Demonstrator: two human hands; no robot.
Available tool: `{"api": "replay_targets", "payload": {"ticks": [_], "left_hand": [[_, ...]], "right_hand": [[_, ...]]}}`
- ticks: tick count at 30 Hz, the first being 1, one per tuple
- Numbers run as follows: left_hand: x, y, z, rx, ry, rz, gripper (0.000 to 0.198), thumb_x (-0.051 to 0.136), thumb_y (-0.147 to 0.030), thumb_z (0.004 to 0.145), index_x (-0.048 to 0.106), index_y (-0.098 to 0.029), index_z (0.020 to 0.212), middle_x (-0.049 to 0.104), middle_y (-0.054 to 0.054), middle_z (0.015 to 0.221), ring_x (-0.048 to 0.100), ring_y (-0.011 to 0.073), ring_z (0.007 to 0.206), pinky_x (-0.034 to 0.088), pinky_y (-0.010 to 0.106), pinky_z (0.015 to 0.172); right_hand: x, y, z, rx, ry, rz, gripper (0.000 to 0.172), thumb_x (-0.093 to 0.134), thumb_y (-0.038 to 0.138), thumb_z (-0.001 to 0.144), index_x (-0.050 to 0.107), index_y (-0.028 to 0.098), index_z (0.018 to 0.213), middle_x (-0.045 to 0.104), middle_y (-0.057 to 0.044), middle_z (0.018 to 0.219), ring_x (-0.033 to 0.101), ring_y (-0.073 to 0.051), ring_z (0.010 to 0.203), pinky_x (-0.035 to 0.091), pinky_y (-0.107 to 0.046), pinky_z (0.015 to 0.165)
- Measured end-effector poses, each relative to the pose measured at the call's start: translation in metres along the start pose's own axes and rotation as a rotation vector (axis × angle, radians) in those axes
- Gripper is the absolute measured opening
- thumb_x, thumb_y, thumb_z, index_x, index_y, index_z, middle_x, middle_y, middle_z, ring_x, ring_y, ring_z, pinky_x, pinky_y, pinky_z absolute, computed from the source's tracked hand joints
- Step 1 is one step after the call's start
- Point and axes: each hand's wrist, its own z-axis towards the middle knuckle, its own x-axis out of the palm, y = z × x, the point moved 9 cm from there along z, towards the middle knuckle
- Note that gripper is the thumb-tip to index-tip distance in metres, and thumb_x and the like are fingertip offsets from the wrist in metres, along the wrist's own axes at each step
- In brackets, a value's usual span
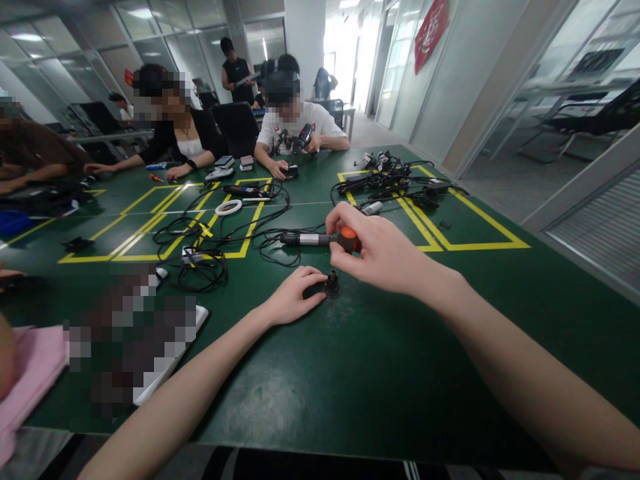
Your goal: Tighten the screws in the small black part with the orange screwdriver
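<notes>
My left hand rests on the green table, thumb and fingers closed around the sides of a small black round part with a narrow post standing up from its wider base. Just above and to the right, my right hand grips what looks like a screwdriver by its stubby orange-and-black handle. Whether its tip touches the black part, I cannot tell. Behind the right fingers lies a dark cylindrical tool with a silver band and a cable.
Tangled black cables lie to the left, near a white ring. A heap of adapters and cables sits inside yellow tape at the back right. Blurred-out flat items and pink cloth are at left. Across the table, a person holds a drill.
</notes>
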Motion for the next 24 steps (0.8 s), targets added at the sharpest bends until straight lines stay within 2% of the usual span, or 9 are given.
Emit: {"api": "replay_targets", "payload": {"ticks": [6, 9, 11, 15, 21, 24], "left_hand": [[0.001, 0.001, 0.000, -0.003, -0.004, -0.009, 0.027, 0.069, -0.025, 0.100, 0.071, -0.022, 0.127, 0.069, 0.010, 0.124, 0.065, 0.0251, 0.117, 0.054, 0.042, 0.108], [0.002, 0.001, 0.000, 0.000, 0.000, -0.010, 0.027, 0.068, -0.025, 0.100, 0.071, -0.021, 0.127, 0.069, 0.011, 0.124, 0.065, 0.0253, 0.118, 0.054, 0.043, 0.108], [0.002, 0.000, 0.001, 0.002, 0.004, -0.009, 0.027, 0.068, -0.024, 0.100, 0.071, -0.020, 0.126, 0.069, 0.011, 0.124, 0.064, 0.0256, 0.118, 0.054, 0.044, 0.109], [0.001, -0.001, 0.001, -0.002, 0.003, -0.005, 0.027, 0.067, -0.023, 0.100, 0.072, -0.021, 0.126, 0.069, 0.010, 0.123, 0.064, 0.0252, 0.117, 0.054, 0.043, 0.108], [0.001, 0.000, 0.000, -0.005, 0.007, -0.011, 0.028, 0.067, -0.023, 0.099, 0.071, -0.021, 0.127, 0.068, 0.010, 0.124, 0.064, 0.0246, 0.117, 0.054, 0.043, 0.108], [0.001, 0.000, 0.000, -0.010, 0.006, -0.009, 0.027, 0.068, -0.024, 0.099, 0.072, -0.021, 0.126, 0.069, 0.010, 0.123, 0.065, 0.0248, 0.117, 0.054, 0.042, 0.108]], "right_hand": [[-0.006, 0.001, -0.002, -0.041, -0.006, -0.042, 0.022, 0.054, 0.026, 0.081, 0.052, 0.022, 0.103, 0.061, 0.001, 0.075, 0.049, -0.016, 0.058, 0.031, -0.028, 0.062], [-0.006, 0.001, -0.003, -0.057, -0.011, -0.086, 0.018, 0.058, 0.026, 0.082, 0.055, 0.022, 0.099, 0.064, -0.001, 0.077, 0.052, -0.016, 0.061, 0.032, -0.028, 0.063], [-0.007, 0.000, -0.003, -0.052, -0.039, -0.100, 0.014, 0.062, 0.032, 0.086, 0.056, 0.021, 0.093, 0.065, -0.002, 0.077, 0.055, -0.018, 0.065, 0.033, -0.028, 0.064], [-0.011, -0.005, -0.002, 0.004, -0.082, -0.098, 0.034, 0.059, 0.049, 0.098, 0.058, 0.021, 0.079, 0.063, -0.002, 0.068, 0.054, -0.017, 0.063, 0.030, -0.029, 0.062], [-0.017, -0.003, -0.003, -0.018, -0.152, -0.118, 0.015, 0.058, 0.030, 0.090, 0.063, 0.019, 0.098, 0.065, -0.001, 0.073, 0.051, -0.015, 0.060, 0.030, -0.028, 0.062], [-0.017, -0.001, -0.004, -0.037, -0.161, -0.124, 0.012, 0.056, 0.028, 0.088, 0.063, 0.019, 0.094, 0.066, -0.002, 0.075, 0.052, -0.015, 0.061, 0.032, -0.028, 0.063]]}}
